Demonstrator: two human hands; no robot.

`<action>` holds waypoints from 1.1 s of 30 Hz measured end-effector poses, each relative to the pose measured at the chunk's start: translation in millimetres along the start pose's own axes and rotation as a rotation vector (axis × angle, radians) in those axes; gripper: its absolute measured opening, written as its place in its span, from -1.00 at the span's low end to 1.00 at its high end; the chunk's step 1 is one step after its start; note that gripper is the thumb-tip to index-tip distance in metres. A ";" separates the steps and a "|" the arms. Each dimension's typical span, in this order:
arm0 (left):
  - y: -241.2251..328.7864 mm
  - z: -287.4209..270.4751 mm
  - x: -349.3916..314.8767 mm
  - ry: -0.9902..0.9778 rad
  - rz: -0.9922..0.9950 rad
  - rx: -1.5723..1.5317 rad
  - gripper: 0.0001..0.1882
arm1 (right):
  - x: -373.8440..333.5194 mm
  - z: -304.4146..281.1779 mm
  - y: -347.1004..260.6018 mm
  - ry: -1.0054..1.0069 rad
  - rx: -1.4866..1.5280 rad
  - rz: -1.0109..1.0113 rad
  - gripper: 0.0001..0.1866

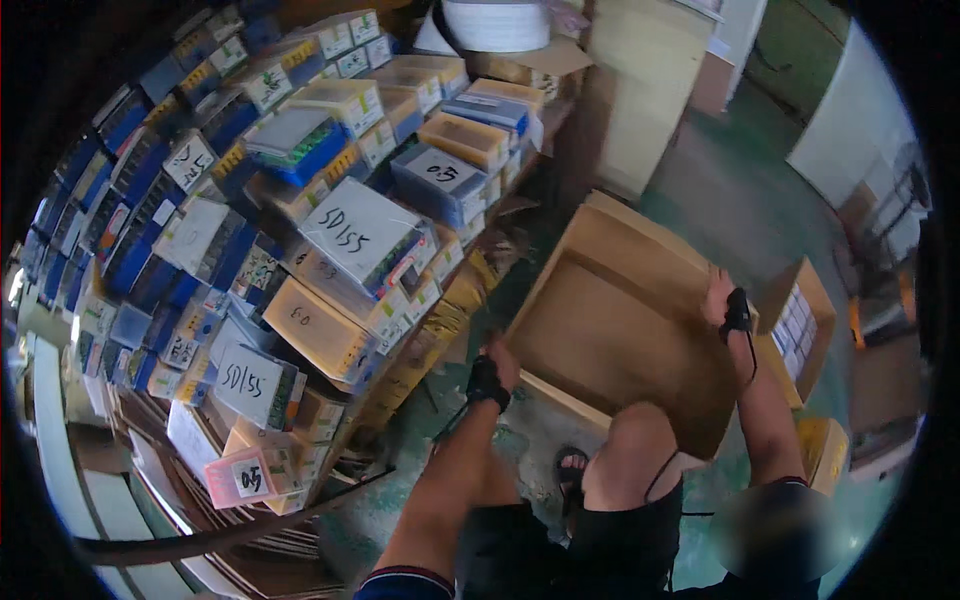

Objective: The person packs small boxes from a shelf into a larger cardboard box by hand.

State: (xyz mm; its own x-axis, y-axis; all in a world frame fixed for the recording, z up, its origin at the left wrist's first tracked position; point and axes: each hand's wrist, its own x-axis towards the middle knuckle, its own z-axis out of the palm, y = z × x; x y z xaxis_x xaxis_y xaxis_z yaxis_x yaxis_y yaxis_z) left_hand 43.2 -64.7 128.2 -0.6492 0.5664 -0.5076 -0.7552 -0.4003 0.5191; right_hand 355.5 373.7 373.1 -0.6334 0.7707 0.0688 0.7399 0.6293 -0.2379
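A large open cardboard box (620, 330) is tilted in front of my legs, its bare brown bottom showing. At its near left corner my left hand (503, 362) is closed on the edge, slightly smeared by motion. My right hand (718, 297) grips the top of the right wall, fingers partly hidden behind the cardboard. Dark straps are wrapped round both wrists. My knee (640, 450) is up against the near side of the box.
To the left stand stacked plastic parts boxes (360, 235), blue, yellow and clear, with several cardboard sheets (270, 550) below. A smaller carton (800, 330) holding white packs stands at right. Behind is a pale cabinet (640, 90); the floor (740, 180) is green.
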 end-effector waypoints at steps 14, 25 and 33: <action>94.0 37.1 -82.4 0.381 0.415 1.037 -0.73 | 171.4 153.7 -66.0 -0.359 0.110 -0.206 -0.54; 177.4 139.5 -515.0 0.989 0.925 1.291 -0.87 | -50.0 -107.3 -344.8 0.093 0.603 -0.730 -0.50; 368.1 133.2 -615.2 1.176 1.698 1.392 -0.28 | -131.9 -129.3 -530.4 0.248 0.755 -1.046 0.09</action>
State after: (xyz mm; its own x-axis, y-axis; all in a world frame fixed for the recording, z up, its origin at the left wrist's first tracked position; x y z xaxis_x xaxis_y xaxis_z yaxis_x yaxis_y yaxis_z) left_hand 176.8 -464.6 723.2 -0.4807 -0.2010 0.8535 0.3423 0.8531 0.3937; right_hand 76.0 -48.8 615.5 -0.7085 0.0044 0.7056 -0.4316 0.7884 -0.4383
